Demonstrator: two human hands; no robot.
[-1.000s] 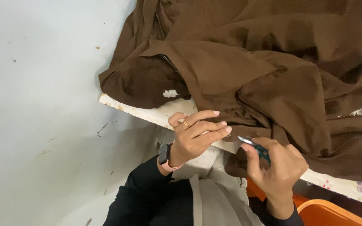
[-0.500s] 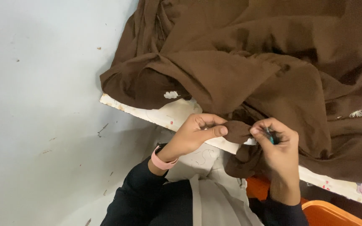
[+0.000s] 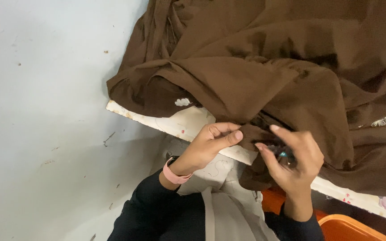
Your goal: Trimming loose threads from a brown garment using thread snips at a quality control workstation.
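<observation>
A large brown cloth (image 3: 282, 71) lies heaped over a white table (image 3: 188, 125) with a floral cover, spilling off its near edge. At that edge the left hand (image 3: 213, 143) pinches a fold of the cloth between thumb and fingers. Just right of it, the right hand (image 3: 293, 160) is closed on a small dark tool (image 3: 282, 153), touching the same fold. An orange bin (image 3: 358, 227) sits below the table edge.

Left hand (image 3: 211, 145) now closed on the brown fabric (image 3: 264, 80) edge instead of lying open, right hand (image 3: 293, 160) moved up beside it, fingers spread, small dark tool (image 3: 282, 151) now mostly hidden behind them
</observation>
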